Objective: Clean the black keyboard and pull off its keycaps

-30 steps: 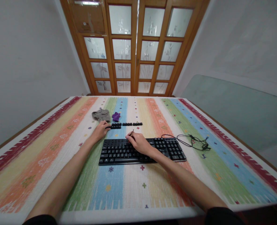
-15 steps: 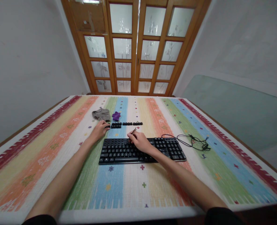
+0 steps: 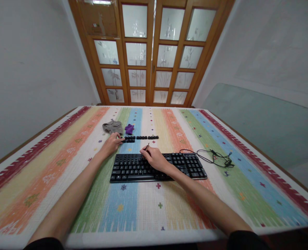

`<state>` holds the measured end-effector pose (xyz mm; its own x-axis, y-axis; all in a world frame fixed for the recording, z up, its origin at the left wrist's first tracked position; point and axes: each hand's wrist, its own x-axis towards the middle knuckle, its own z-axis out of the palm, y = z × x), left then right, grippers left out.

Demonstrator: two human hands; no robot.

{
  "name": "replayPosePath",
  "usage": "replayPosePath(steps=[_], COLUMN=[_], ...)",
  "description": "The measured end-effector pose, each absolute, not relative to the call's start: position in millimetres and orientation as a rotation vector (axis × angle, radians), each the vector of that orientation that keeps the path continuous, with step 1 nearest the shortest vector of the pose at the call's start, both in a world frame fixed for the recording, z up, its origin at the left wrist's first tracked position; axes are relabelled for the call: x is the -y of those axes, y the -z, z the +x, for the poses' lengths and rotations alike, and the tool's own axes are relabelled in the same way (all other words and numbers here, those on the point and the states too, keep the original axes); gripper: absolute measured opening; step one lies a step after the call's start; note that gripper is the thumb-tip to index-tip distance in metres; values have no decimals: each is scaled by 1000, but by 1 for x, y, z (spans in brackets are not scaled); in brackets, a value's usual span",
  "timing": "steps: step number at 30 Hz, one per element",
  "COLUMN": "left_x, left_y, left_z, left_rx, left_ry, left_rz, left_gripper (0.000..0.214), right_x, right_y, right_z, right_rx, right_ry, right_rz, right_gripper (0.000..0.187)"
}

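A black keyboard [image 3: 133, 172] lies on the striped tablecloth, with keys absent from its top row. My right hand [image 3: 155, 159] is over its upper middle, closed around a slim dark tool [image 3: 148, 147] whose thin end points up and away; its exact kind is unclear. Beyond the keyboard, loose black keycaps [image 3: 143, 137] sit in a back row, with a shorter row [image 3: 130, 141] in front. My left hand [image 3: 112, 143] is at the left end of that shorter row, fingertips pinched on a keycap [image 3: 123, 140] mostly hidden by the fingers.
A crumpled grey cloth [image 3: 112, 126] lies just behind my left hand, with a small purple cloth [image 3: 129, 129] to its right. The keyboard's black cable [image 3: 208, 159] is coiled on the right. Wooden glass-paned doors [image 3: 151, 69] stand beyond the table's far edge.
My left hand has shifted slightly right, bringing the keycap against the end of the shorter row. My right hand has moved slightly left and the tool has turned more upright.
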<state>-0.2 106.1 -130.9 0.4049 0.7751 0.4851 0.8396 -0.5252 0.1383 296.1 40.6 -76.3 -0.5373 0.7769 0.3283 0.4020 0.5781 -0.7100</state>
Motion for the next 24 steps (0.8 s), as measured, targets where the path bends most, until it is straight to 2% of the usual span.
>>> replayPosePath(steps=[8,16,24], left_x=[-105,-100,-100], left_y=[134,136,139], left_z=[0,-3,-2], left_rx=[1534,1642,1623], left_ry=[812,983,960], left_rz=[-2498,-2446,-2469], left_gripper=[24,28,28], right_x=[-39,-39,-39], right_y=[76,76,76], right_z=[295,296,295], right_rx=[2230,2236,2219], right_ry=[-696,-684,-698], right_rz=[-925,-926,-917], right_gripper=[27,31,32])
